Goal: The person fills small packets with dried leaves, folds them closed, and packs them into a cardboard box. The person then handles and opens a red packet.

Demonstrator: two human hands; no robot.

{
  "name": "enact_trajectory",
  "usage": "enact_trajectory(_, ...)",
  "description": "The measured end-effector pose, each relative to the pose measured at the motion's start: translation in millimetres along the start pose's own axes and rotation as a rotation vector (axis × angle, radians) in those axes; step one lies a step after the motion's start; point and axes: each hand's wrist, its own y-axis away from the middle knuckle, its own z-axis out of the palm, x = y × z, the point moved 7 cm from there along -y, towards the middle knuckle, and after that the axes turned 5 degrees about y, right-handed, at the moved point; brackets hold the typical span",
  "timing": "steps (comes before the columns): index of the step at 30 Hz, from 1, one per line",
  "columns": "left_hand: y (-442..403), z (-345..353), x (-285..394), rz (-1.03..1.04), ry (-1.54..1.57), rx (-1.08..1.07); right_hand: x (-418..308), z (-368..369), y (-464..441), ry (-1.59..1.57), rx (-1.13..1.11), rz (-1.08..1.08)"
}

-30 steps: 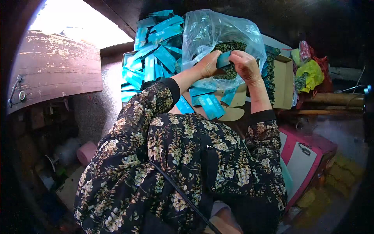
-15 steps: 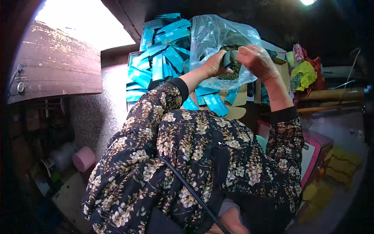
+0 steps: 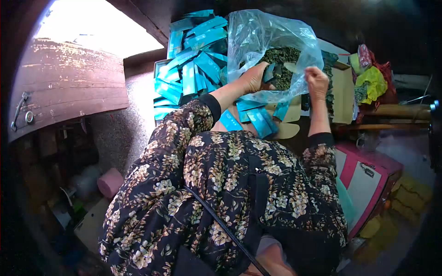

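Observation:
A clear plastic bag (image 3: 244,34) stands with its mouth spread, holding dark green dried leaf bits (image 3: 284,55) that look like tea. My left hand (image 3: 253,79) is closed around a small dark teal packet (image 3: 269,72) over the near left part of the bag's mouth. At the bag's right rim is my right hand (image 3: 317,83), raised with its fingers curled; what it holds, if anything, is hidden. Flat blue packets (image 3: 260,120) lie just in front of the bag, below my left hand.
Many more blue packets (image 3: 202,41) are heaped in a box left of the bag. At the right are an open cardboard box (image 3: 341,94), a yellow plastic bag (image 3: 372,83) and a pink case (image 3: 386,168). A wooden panel (image 3: 69,83) stands at left.
My right hand has moved away from my left hand, to the right and slightly down. The left hand stays over the bag with the packet. The view has shifted slightly.

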Motion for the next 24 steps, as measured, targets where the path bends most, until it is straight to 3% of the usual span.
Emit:
enact_trajectory(4, 1.2, 10.5, -7.7, -0.04, -0.082, -0.029, 105.0, 83.1, 27.5, -0.05, -0.187, 0.447)
enact_trajectory(9, 7.2, 7.7, -16.0, -0.138, -0.073, -0.052, 135.5, 134.6, 34.2, 0.225, -0.149, 0.437)
enact_trajectory(12, 10.8, 4.6, -21.9, -0.176, -0.079, -0.053, 120.8, 147.3, 24.6, -0.053, 0.044, 0.411)
enact_trajectory(16, 13.3, -1.2, -21.6, -0.114, -0.093, -0.016, 103.1, 160.6, 1.2, -0.407, 0.043, 0.521)
enact_trajectory(19, 7.1, -1.4, -15.5, -0.049, -0.083, 0.017, 101.0, 154.8, 1.8, -0.428, 0.078, 0.466)
enact_trajectory(24, 5.6, 4.4, -23.1, -0.206, -0.157, -0.059, 94.7, 130.3, 6.1, -0.582, 0.136, 0.377)
